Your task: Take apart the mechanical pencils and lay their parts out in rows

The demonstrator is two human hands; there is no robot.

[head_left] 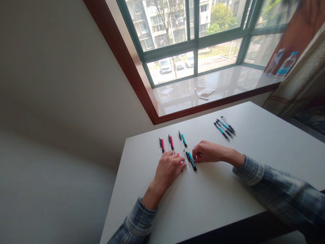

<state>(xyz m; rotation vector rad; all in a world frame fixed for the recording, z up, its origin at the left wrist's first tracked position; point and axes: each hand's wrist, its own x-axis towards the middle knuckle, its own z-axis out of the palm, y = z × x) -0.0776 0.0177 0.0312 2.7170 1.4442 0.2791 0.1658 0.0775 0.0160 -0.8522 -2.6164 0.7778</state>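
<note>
Disassembled pen parts lie in small groups on the white table [223, 193]. My left hand [169, 167] rests over one group, fingers curled down, hiding most of a pink barrel [179, 159]. Its fingertips are beside a thin pale refill [186, 166]; what they grip, if anything, is hidden. My right hand [207, 151] is closed, with its fingertips against a teal pen barrel [192, 161]. A black pen part [188, 156] lies alongside that barrel. Farther back are two more pink barrels [163, 145] [172, 142] and another teal barrel [184, 140], each near black parts.
Several whole pens [224, 128], teal or white with black grips, lie side by side at the back right. Behind the table, a window sill [182, 98] holds a pale cloth [204, 92] and plastic bottles [286, 64]. A wall [63, 101] stands at left.
</note>
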